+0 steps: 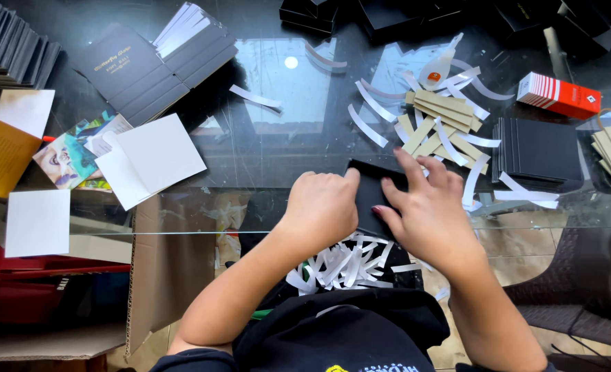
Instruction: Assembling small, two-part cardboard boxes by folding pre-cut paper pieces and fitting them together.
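Observation:
A flat black card piece (372,193) lies on the glass table near its front edge. My left hand (321,207) is curled into a fist and presses down on the card's left part. My right hand (426,207) rests on its right part with fingers spread, the index finger stretched toward a heap of tan card strips (443,120) and curled white paper strips (371,103) just beyond. Neither hand lifts the card off the glass.
A stack of black cards (538,148) and a red and white box (559,95) sit at the right. White sheets (155,158), flat black boxes (140,69) and printed pictures (71,155) lie at the left. White strips (346,262) fill a bag under the glass table (285,89).

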